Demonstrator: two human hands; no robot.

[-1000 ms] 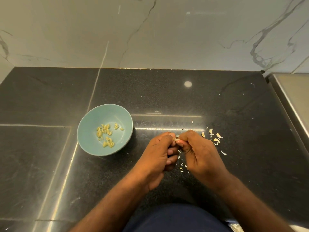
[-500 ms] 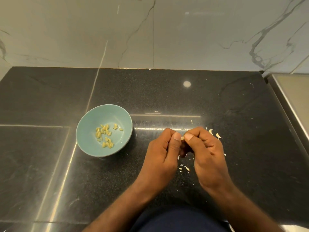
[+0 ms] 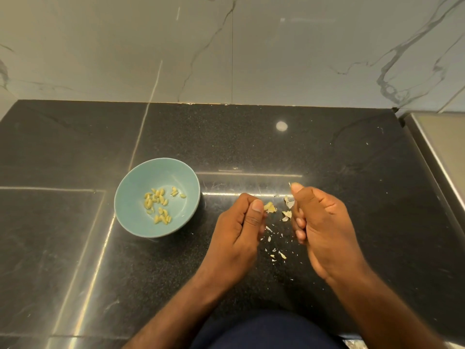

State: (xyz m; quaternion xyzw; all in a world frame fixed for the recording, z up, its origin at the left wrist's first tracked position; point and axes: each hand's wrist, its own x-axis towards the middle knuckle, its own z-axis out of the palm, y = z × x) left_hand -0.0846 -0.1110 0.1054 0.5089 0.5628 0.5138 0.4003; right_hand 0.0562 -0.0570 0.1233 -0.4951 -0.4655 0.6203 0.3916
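Our left hand (image 3: 241,230) pinches a peeled clove (image 3: 270,207) above the middle of the worktop (image 3: 352,197), near the bowl (image 3: 133,222) meant for it. Our right hand (image 3: 324,222) curls over fallen skins (image 3: 281,255); whether its grip holds one, we cannot tell.

Left hand (image 3: 241,222) and right hand (image 3: 324,222) curled, apart.

Speckly black stone countertop (image 3: 251,142)
Veined marble wall (image 3: 276,51) right behind it, steel ledge (image 3: 445,152) along its right edge.
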